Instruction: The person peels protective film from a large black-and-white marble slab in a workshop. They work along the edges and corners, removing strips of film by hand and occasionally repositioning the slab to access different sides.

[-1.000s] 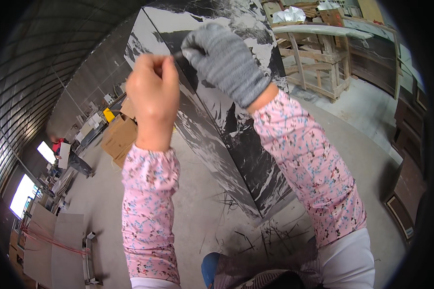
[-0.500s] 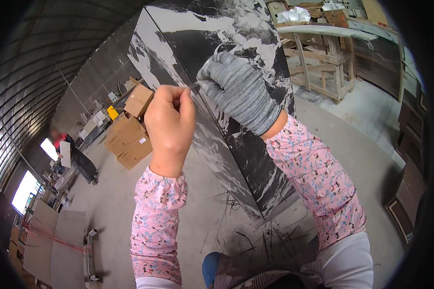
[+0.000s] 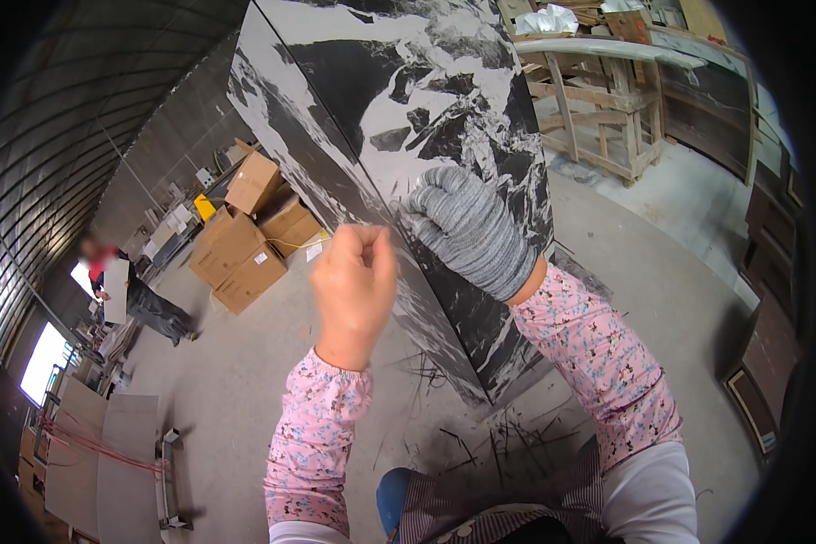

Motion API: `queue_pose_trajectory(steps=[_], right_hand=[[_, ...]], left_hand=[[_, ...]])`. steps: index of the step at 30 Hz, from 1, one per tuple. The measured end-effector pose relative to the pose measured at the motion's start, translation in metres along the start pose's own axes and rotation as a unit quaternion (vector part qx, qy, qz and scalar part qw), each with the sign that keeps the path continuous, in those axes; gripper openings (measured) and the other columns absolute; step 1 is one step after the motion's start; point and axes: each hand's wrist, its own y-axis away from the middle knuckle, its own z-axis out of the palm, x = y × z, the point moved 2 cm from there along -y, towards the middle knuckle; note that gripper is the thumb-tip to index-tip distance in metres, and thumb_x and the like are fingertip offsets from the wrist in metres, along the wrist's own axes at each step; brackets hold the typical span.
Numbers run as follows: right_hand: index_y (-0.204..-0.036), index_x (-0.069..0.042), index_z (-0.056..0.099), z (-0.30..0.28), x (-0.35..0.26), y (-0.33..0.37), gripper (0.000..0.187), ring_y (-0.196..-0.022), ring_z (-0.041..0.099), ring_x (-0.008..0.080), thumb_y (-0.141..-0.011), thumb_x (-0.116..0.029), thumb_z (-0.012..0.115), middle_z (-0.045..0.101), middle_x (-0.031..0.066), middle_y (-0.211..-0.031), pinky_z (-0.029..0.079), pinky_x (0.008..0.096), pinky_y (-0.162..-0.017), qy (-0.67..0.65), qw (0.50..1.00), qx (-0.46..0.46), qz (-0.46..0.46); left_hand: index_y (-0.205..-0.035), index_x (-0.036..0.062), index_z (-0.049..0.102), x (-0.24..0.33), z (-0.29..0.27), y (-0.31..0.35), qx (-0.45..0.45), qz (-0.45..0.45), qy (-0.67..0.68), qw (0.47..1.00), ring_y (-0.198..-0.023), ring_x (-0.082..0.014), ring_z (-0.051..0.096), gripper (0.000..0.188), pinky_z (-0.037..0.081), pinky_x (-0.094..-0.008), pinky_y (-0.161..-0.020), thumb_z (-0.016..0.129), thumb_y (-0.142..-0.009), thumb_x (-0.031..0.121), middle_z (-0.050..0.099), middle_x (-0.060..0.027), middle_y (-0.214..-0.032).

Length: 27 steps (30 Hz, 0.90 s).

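The bare left hand (image 3: pixel 354 276) was held up with its fingers curled in, thumb brought against them. Near to it, the right hand (image 3: pixel 474 231), which was covered by a grey knitted glove, was also closed narrowly. Whether some thin thing was pinched between the fingertips could not be told, because this spot was small and blurred. Both forearms were covered by pink flowered sleeves (image 3: pixel 313 444), and a striped apron (image 3: pixel 553 508) was worn below them.

Just beyond the hands, a tall block (image 3: pixel 462 100) with a black and white marble pattern was placed. Its long edge was passed by both hands; whether it was touched could not be told. At the foot of the block, thin dark strips (image 3: pixel 462 444) were scattered on the concrete floor (image 3: pixel 335 408).

Farther, at the left, brown cardboard boxes (image 3: pixel 236 258) were piled. At the right, a rough wooden stand (image 3: pixel 630 145) was seen with a pale slab laid on it. Far at the left, a light panel (image 3: pixel 116 290) was held by another person (image 3: pixel 150 304).
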Motion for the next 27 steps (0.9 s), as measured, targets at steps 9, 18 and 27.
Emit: queue_pose_trajectory(steps=[9,18,27], right_hand=[[-0.092,-0.002,0.066,0.004,0.0,0.047,0.02,-0.087,0.062,0.0349,-0.074,-0.008,0.072,0.06,0.0158,-0.092,0.053,0.0432,-0.075,-0.005,0.998,-0.055,0.037],[-0.099,-0.004,0.067,0.01,0.0,0.089,0.029,-0.091,0.062,0.0334,-0.072,-0.003,0.075,0.062,0.013,-0.098,0.053,0.0423,-0.078,-0.044,0.995,-0.074,0.052],[-0.093,-0.005,0.067,0.016,0.0,0.124,0.023,-0.088,0.063,0.032,-0.072,-0.002,0.075,0.063,0.0105,-0.094,0.054,0.0412,-0.076,-0.073,0.99,-0.098,0.071]], left_hand=[[-0.085,0.0033,0.061,-0.012,0.016,0.048,-0.034,-0.011,-0.014,0.999,-0.063,-0.0305,0.064,0.014,0.051,-0.0395,-0.058,0.075,-0.083,0.002,0.066,-0.0124,-0.074],[-0.084,-0.0004,0.059,-0.018,0.029,0.083,-0.049,0.016,-0.021,0.998,-0.057,-0.0177,0.059,0.014,0.048,-0.03,-0.053,0.073,-0.088,-0.001,0.063,-0.0094,-0.071],[-0.083,0.0007,0.059,-0.021,0.04,0.116,-0.059,0.01,-0.026,0.998,-0.057,-0.0202,0.06,0.015,0.048,-0.0313,-0.053,0.073,-0.087,-0.001,0.063,-0.0099,-0.071]])
